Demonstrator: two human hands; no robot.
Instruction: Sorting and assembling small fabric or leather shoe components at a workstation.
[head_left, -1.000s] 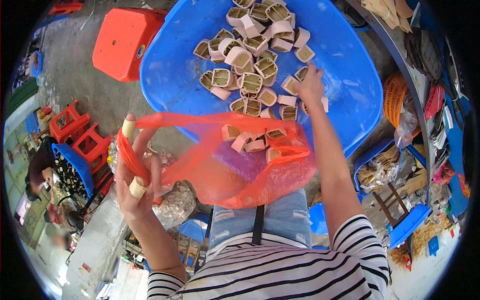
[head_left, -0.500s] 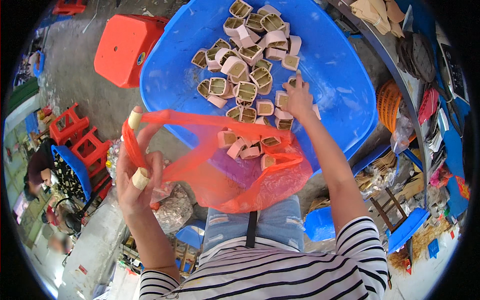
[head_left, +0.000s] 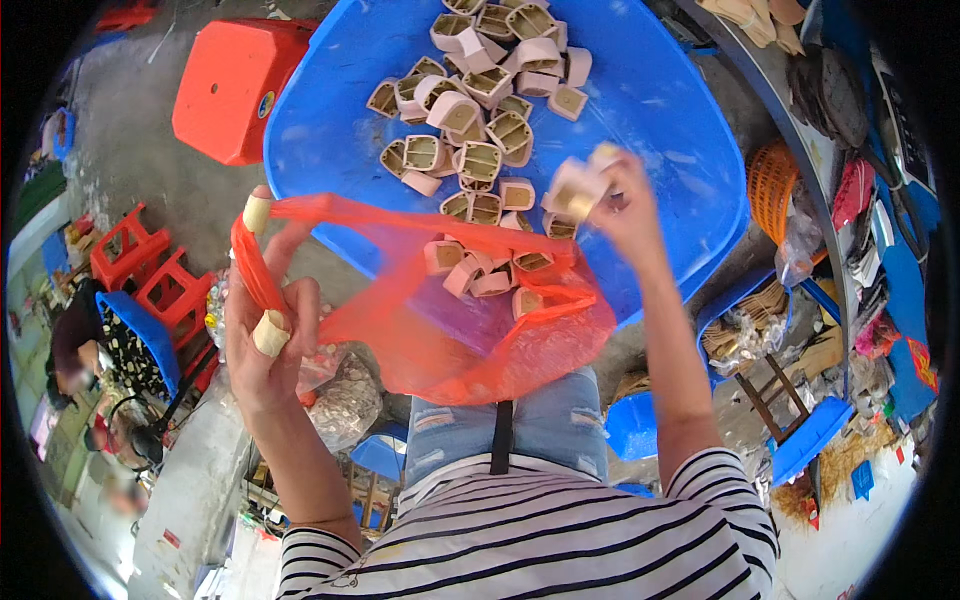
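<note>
My left hand [head_left: 268, 335], with pale covers on two fingers, is closed on the handle of a red plastic bag [head_left: 455, 365]. The bag's mouth is stretched open against the tub's near side. Several pale pink block shoe heels [head_left: 465, 275] show inside it or through its thin film. Over the right part of the blue tub [head_left: 690, 200], my right hand [head_left: 628, 205] is blurred by motion, with at least one shoe heel [head_left: 578, 190] at its fingertips. More hollow-topped shoe heels [head_left: 480, 80] lie in a loose heap in the tub, left and far of that hand.
A red stool [head_left: 235, 90] stands left of the tub, with smaller red stools [head_left: 130, 245] farther left. An orange basket [head_left: 770, 195] and a workbench edge lie to the right. Another person [head_left: 80, 345] is at the far left beside a blue tray [head_left: 140, 340].
My right hand has lifted from the heap, pulling back toward me with a shoe heel. My left hand still holds the bag. The whole view has shifted slightly.
</note>
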